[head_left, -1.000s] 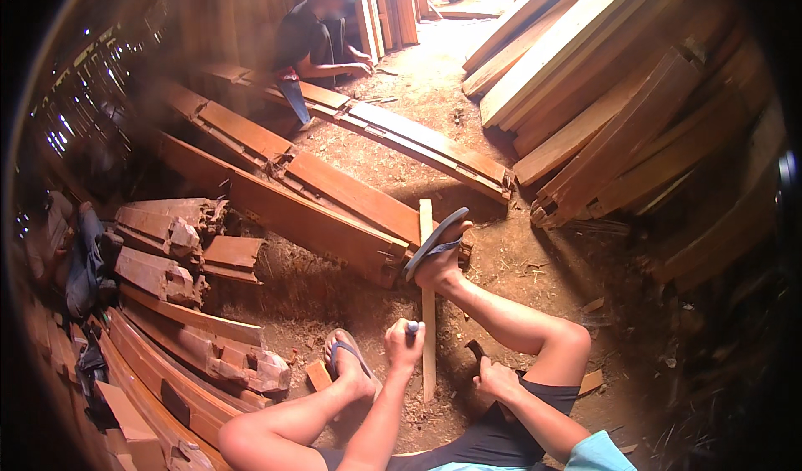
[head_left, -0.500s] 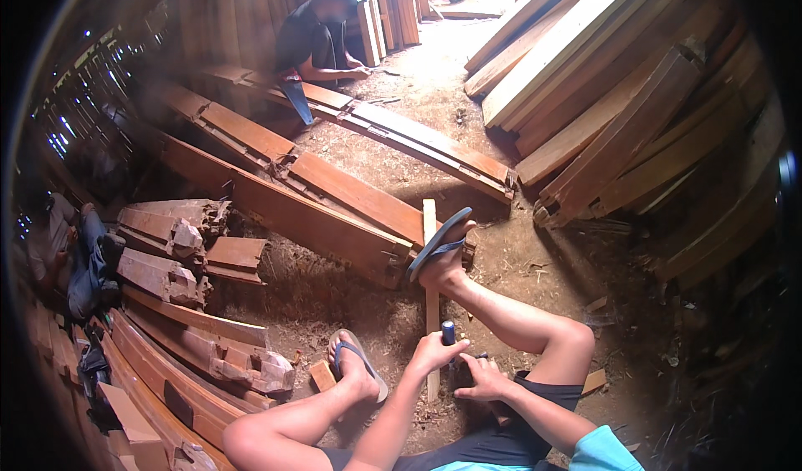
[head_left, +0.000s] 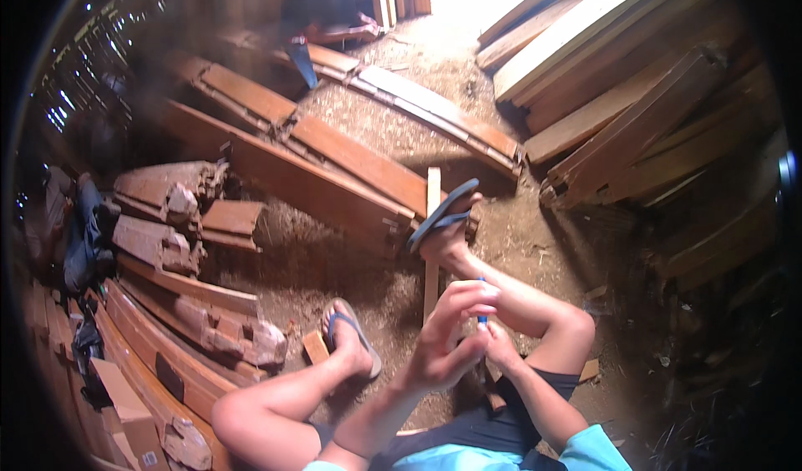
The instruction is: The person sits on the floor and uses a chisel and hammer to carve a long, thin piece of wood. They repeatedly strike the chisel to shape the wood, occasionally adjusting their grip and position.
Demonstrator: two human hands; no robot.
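My left hand is raised in front of my lap, its fingers and thumb curled around a small slim blue object. Only a short piece of the object shows between my fingers; its kind I cannot make out. My right hand is closed at the lower end of the same object, close against the left thumb. Beyond my hands, a narrow wooden strip lies under my right foot, which wears a blue flip-flop. A piece of wood shows partly between my thighs.
Long reddish-brown wooden beams lie ahead on the dirt floor. Thick planks are stacked at right. Notched timber pieces and a cardboard box are at left. A person crouches at the back beside a blue handsaw.
My left hand has risen and come closer to the camera. My right hand has moved up to meet it and closed. The view has tilted slightly downward.
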